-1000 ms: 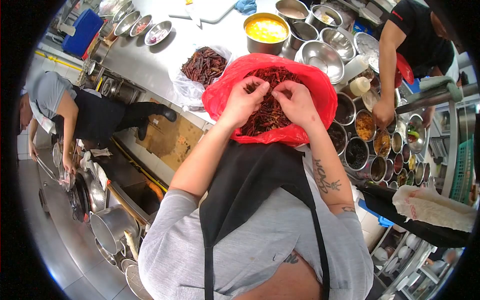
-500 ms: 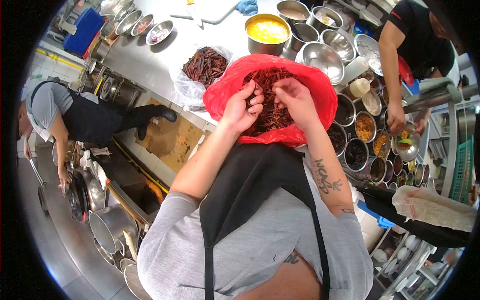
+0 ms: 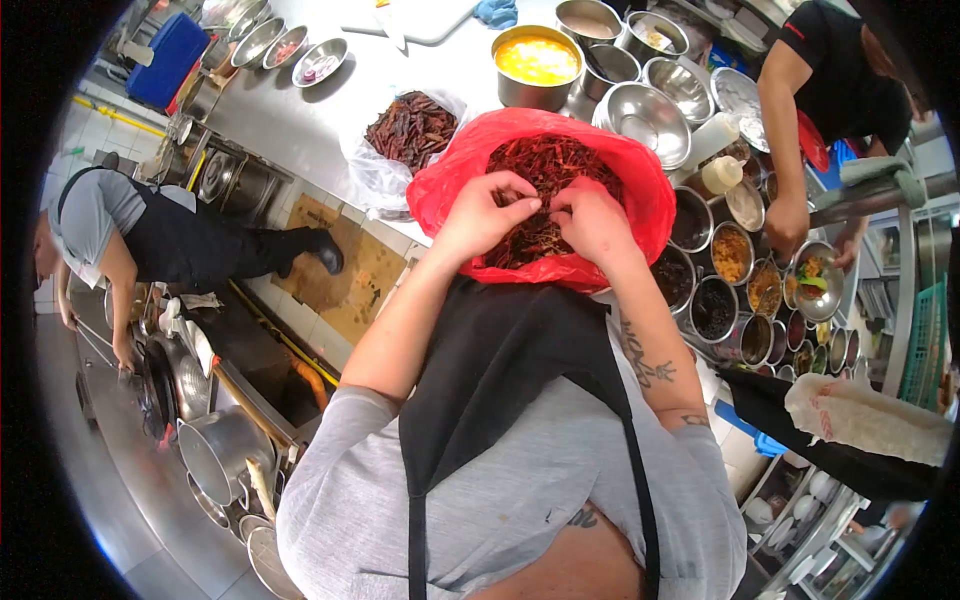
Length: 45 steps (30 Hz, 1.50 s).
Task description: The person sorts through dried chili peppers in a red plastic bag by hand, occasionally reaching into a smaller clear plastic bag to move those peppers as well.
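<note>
A red plastic bag (image 3: 440, 192) stands wide at the table's edge in front of me, holding a heap of dried red chilies (image 3: 545, 160). My left hand (image 3: 493, 215) is over the bag's left side, thumb and fingers closed in a pinch on a dried chili. Close beside it, my right hand (image 3: 592, 222) pinches at the same chili pieces, its fingertips curled down towards the heap. The fingertips nearly meet, and the small piece between them is partly hidden. Just left of the bag sits a clear plastic bag (image 3: 362, 165) with larger dark dried chilies (image 3: 410, 132).
Behind the red bag stands a pot of yellow liquid (image 3: 536, 68), with steel bowls (image 3: 645, 120) to its right. Several containers of ingredients (image 3: 732, 253) line the right side. One co-worker (image 3: 835, 80) works there; another (image 3: 150, 225) is at the stove on the left.
My left hand has turned from palm up to palm down, and its fingers have come nearer my right hand. Both hands sit slightly lower in the bag. The co-workers' hands have shifted.
</note>
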### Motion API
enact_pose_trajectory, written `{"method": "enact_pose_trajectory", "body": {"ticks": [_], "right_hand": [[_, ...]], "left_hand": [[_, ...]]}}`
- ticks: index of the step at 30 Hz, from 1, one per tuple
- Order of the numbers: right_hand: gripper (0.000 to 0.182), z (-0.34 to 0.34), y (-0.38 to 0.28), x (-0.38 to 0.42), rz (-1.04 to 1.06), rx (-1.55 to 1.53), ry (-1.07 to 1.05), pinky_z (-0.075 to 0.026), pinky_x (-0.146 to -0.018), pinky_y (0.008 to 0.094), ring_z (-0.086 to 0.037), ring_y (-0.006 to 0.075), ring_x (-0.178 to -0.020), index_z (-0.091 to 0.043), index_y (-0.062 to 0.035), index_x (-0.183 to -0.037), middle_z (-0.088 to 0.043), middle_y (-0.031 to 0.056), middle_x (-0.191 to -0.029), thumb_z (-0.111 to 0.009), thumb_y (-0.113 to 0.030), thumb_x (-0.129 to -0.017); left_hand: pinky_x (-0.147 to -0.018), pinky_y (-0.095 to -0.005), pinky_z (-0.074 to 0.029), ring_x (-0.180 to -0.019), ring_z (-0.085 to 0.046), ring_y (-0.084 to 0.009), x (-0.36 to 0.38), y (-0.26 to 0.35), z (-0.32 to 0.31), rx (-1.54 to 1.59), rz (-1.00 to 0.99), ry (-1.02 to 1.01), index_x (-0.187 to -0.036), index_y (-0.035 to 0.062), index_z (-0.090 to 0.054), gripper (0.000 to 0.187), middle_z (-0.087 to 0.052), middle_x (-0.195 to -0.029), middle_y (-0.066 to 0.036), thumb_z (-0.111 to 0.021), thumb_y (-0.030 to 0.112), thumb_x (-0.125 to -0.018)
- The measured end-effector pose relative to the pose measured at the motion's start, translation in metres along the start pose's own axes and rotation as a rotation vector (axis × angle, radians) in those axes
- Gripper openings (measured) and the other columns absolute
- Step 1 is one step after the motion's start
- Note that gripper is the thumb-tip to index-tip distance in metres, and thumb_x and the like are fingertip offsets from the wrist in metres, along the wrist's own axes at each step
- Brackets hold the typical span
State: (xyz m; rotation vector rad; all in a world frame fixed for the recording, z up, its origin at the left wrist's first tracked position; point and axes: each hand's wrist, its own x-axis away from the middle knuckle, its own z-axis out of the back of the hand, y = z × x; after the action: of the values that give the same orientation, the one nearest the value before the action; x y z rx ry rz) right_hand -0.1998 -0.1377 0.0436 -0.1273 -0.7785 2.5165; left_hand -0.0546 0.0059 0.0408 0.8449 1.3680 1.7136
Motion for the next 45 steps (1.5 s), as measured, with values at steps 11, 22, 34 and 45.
{"method": "enact_pose_trajectory", "body": {"ticks": [11,22,34,45], "right_hand": [[0.009,0.039,0.004,-0.001,0.066,-0.583,-0.199,-0.052,-0.079,0.0344,-0.067,0.0216,-0.082,-0.072,-0.0007,-0.089,-0.071,0.0126,-0.089,-0.071,-0.004,-0.081],[0.022,0.000,-0.004,-0.001,0.065,0.013,-0.144,-0.053,-0.090,0.0436,-0.065,0.0339,-0.103,-0.074,-0.0044,-0.097,-0.067,0.0179,-0.106,-0.069,-0.005,-0.076],[0.014,0.005,-0.005,-0.004,0.046,-0.219,0.144,-0.051,-0.085,0.0464,-0.064,0.0390,-0.095,-0.069,-0.0003,-0.090,-0.065,0.0198,-0.096,-0.068,-0.014,-0.087],[0.013,0.004,-0.010,-0.005,0.215,-0.835,-0.027,-0.050,-0.076,0.0317,-0.062,0.0172,-0.080,-0.066,0.0011,-0.092,-0.068,0.0099,-0.086,-0.065,-0.011,-0.094]], "left_hand": [[-0.068,-0.0350,-0.050,-0.074,-0.062,-0.0212,-0.002,0.001,-0.004,-0.240,-0.306,-0.085,-0.096,0.0003,-0.071,0.013,-0.063,-0.081,-0.009,-0.071,0.011,-0.090],[-0.045,-0.0196,-0.026,-0.054,-0.037,-0.0032,0.002,0.017,0.004,0.655,0.220,-0.098,-0.086,0.0101,-0.054,0.020,-0.051,-0.073,0.004,-0.064,0.022,-0.099],[-0.046,-0.0201,-0.027,-0.054,-0.039,-0.0022,0.003,0.016,-0.009,0.430,0.253,0.153,-0.094,0.0071,-0.062,0.016,-0.050,-0.070,0.007,-0.069,0.022,-0.096],[-0.051,-0.0202,-0.029,-0.056,-0.035,-0.0063,0.000,0.003,-0.004,0.974,0.299,-0.229,-0.090,0.0092,-0.057,0.023,-0.045,-0.071,0.004,-0.057,0.028,-0.103]]}}
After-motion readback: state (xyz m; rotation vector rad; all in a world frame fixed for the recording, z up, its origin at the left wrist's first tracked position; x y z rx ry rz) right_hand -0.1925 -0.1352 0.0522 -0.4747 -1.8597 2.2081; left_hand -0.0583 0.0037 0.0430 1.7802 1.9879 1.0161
